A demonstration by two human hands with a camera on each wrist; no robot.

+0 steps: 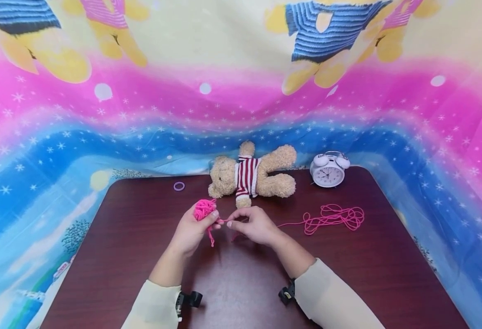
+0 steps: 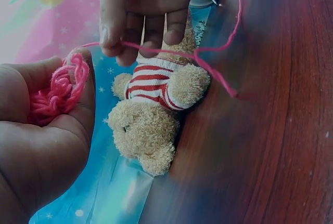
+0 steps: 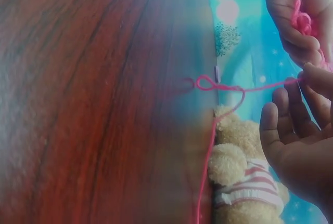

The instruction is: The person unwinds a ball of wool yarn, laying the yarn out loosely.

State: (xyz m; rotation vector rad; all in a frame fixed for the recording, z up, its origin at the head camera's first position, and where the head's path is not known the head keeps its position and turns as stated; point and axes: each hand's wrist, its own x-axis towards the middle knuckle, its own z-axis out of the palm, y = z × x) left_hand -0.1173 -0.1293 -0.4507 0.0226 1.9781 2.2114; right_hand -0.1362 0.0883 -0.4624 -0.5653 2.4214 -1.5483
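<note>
- The left hand [image 1: 189, 230] holds a bright pink ball of yarn [image 1: 204, 209] above the bench [image 1: 142, 256], its fingers curled round it; a short tail of yarn hangs below.
- The right hand [image 1: 257, 226] is just beside it, thumb and forefinger together, pinching the strand [image 3: 270, 86] that comes from the ball; its other fingers are loosely bent.
- Past that pinch, the strand forms a small twisted loop in the right wrist view.
- A heap of loose yarn [image 1: 352, 218] lies in loops on the bench, to the right of the hands.
- Just beyond the hands, a teddy bear [image 1: 247, 176] in a red-and-white striped shirt lies with its head to the left.
- A white alarm clock [image 1: 329, 173] stands right of the bear, near the far edge.
- A purple ring [image 1: 179, 183] lies left of the bear.
- A colourful printed cloth [image 1: 241, 100] hangs behind the bench.
</note>
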